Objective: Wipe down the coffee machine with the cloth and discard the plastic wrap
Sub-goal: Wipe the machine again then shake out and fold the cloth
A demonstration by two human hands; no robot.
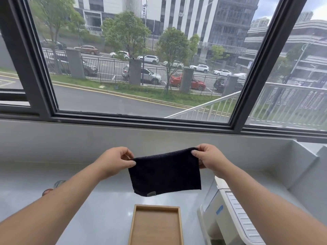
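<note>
Above the desk (106, 206) by the window, dark cloth (164, 174) hanging stretched in the air, left hand (115, 160) pinching its top left corner, right hand (209, 159) pinching top right, wooden tray (155, 227) below, white coffee machine (228, 220) lower right

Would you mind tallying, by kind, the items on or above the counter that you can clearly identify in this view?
Dark cloth, held up by the left hand and right hand: 1
Wooden tray: 1
White coffee machine: 1
Round object partly hidden behind the left forearm, kind unclear: 1
Total: 4
</note>
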